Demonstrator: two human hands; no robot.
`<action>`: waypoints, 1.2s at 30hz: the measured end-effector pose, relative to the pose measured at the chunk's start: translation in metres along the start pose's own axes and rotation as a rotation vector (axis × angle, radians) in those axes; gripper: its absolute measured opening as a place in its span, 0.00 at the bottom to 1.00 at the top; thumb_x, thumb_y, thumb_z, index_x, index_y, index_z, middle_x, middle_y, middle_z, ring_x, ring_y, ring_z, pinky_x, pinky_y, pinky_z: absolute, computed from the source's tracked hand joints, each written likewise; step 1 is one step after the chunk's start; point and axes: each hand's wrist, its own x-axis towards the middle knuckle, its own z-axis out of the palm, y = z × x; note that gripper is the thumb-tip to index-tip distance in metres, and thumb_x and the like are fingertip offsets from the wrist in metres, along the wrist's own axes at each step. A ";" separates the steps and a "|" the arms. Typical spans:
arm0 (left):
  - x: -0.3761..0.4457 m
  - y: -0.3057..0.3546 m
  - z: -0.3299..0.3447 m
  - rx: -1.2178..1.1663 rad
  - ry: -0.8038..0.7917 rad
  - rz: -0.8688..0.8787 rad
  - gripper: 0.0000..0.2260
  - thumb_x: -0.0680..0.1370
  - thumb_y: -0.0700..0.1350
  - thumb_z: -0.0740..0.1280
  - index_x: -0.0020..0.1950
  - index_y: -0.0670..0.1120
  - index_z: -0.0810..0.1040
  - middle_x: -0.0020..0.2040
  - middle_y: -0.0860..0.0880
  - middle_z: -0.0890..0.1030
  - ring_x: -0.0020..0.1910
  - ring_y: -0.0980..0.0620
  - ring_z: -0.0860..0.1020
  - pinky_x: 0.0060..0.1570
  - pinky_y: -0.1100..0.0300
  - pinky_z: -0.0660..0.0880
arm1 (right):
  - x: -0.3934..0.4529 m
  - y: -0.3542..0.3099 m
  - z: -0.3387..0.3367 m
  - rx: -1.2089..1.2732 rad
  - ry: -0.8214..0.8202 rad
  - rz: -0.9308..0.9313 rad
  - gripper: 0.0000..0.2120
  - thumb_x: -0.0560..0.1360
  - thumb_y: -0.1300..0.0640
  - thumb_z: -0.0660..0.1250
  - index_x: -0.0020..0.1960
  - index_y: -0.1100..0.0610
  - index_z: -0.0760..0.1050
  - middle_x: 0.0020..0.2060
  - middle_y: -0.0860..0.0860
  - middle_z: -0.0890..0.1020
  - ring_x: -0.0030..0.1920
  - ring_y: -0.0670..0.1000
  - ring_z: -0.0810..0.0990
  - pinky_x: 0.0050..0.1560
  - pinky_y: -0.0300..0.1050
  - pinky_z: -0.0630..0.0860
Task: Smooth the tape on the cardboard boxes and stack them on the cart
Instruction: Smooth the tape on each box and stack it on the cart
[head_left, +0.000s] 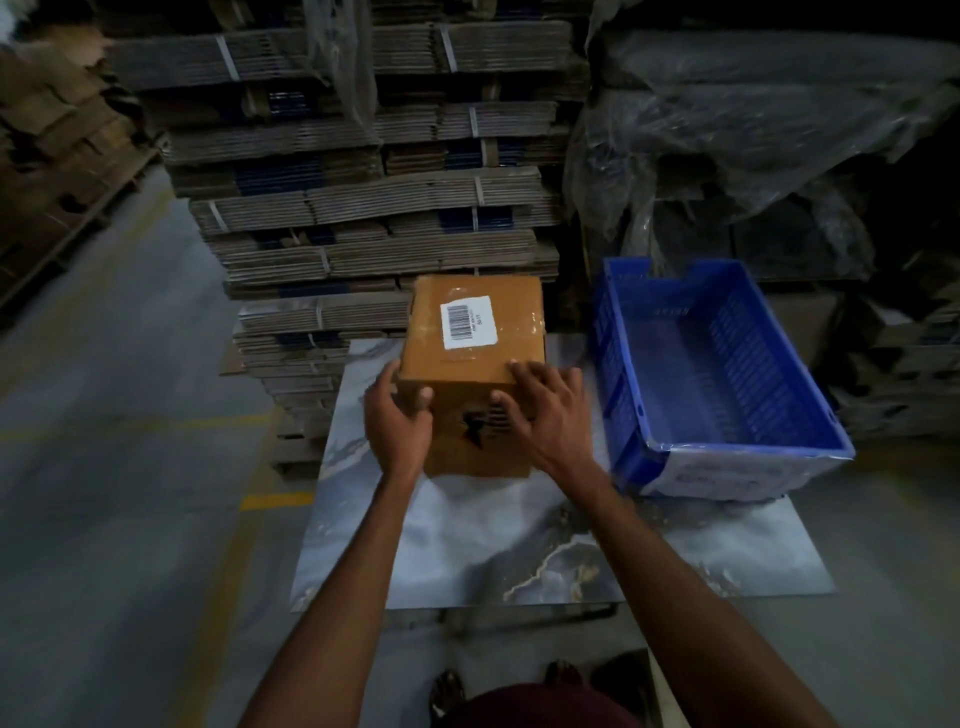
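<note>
A brown cardboard box (470, 322) with a white barcode label on top stands on a marble-patterned tabletop (467, 540). Clear tape shines along its top right edge. My left hand (397, 418) grips the box's near left corner, thumb on the front face. My right hand (545, 410) presses on the near right edge, fingers spread over the top and the front. Both hands hold the box. No cart is in view.
A blue plastic crate (727, 374), with nothing inside, sits on the table right of the box. Tall stacks of strapped flat cardboard (363, 182) rise behind the table. Plastic-wrapped goods (753, 130) stand at the back right. Grey floor with yellow lines lies to the left.
</note>
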 end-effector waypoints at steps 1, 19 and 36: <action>-0.004 0.003 0.003 -0.012 0.030 -0.026 0.27 0.78 0.50 0.70 0.76 0.54 0.67 0.70 0.45 0.72 0.69 0.43 0.73 0.65 0.42 0.74 | -0.004 -0.006 0.004 0.016 0.024 -0.008 0.30 0.80 0.32 0.58 0.72 0.50 0.73 0.65 0.51 0.76 0.59 0.53 0.68 0.57 0.55 0.73; 0.055 0.036 0.006 0.058 -0.281 -0.039 0.25 0.83 0.49 0.64 0.79 0.58 0.62 0.73 0.46 0.72 0.68 0.43 0.74 0.64 0.45 0.74 | 0.035 -0.013 -0.007 0.079 -0.062 -0.043 0.25 0.80 0.43 0.64 0.75 0.49 0.69 0.73 0.51 0.71 0.76 0.56 0.62 0.75 0.58 0.55; 0.024 0.058 0.033 0.557 -0.211 0.029 0.33 0.81 0.65 0.55 0.82 0.55 0.49 0.72 0.38 0.65 0.66 0.37 0.70 0.59 0.44 0.70 | 0.060 0.012 0.001 0.140 -0.155 0.185 0.32 0.80 0.31 0.54 0.79 0.44 0.56 0.70 0.59 0.65 0.63 0.63 0.75 0.58 0.60 0.78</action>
